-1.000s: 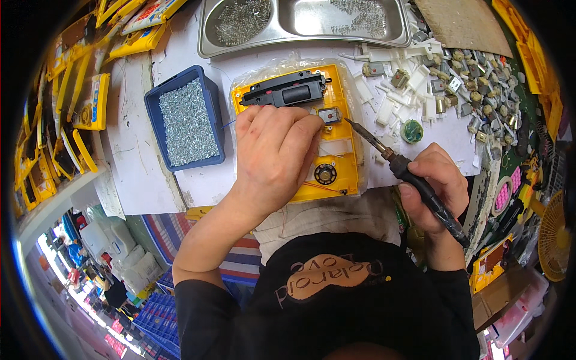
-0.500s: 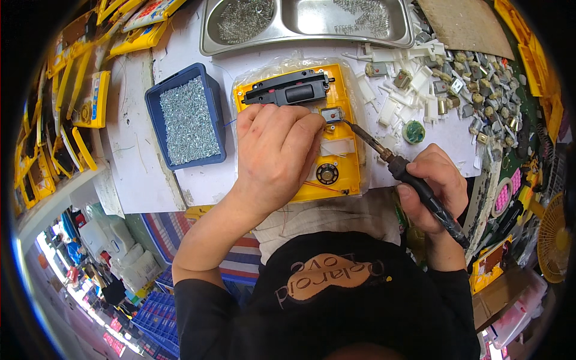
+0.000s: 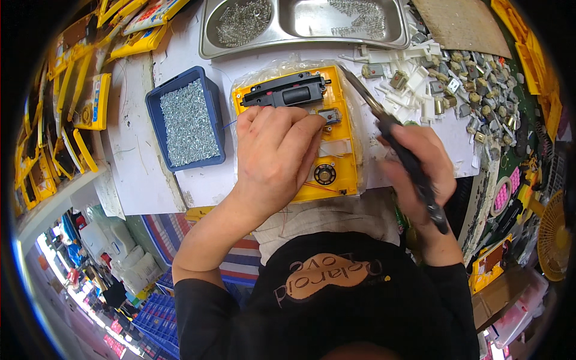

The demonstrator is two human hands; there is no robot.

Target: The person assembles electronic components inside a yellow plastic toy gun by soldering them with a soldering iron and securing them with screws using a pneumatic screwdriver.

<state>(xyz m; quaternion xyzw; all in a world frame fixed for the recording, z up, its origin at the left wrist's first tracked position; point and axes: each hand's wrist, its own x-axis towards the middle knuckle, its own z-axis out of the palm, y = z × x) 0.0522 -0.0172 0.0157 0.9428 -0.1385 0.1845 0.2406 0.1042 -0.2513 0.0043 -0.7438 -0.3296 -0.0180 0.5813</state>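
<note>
A yellow plastic housing (image 3: pixel 350 159) lies on clear plastic wrap in front of me. It carries a long black part (image 3: pixel 294 95), a small silver motor (image 3: pixel 329 116) and a round black speaker (image 3: pixel 324 174). My left hand (image 3: pixel 270 153) rests over the housing's left half, its fingers curled together beside the motor. Whatever they pinch is hidden beneath them. My right hand (image 3: pixel 437 161), blurred by motion, is wrapped round the black handle of a soldering iron (image 3: pixel 428 197). The iron's tip points up and left, past the housing's upper right corner and apart from the motor.
Left of the housing stands a blue bin (image 3: pixel 221 135) full of screws. A metal tray (image 3: pixel 279 45) with springs sits at the back. White plastic pieces (image 3: pixel 414 90) and loose motors (image 3: pixel 474 78) are heaped at right. Yellow housings (image 3: pixel 93 111) are stacked at far left.
The soldering iron's tip has left the motor and swung up and away, with my right hand moving slightly left. My left hand stays nearly in place.
</note>
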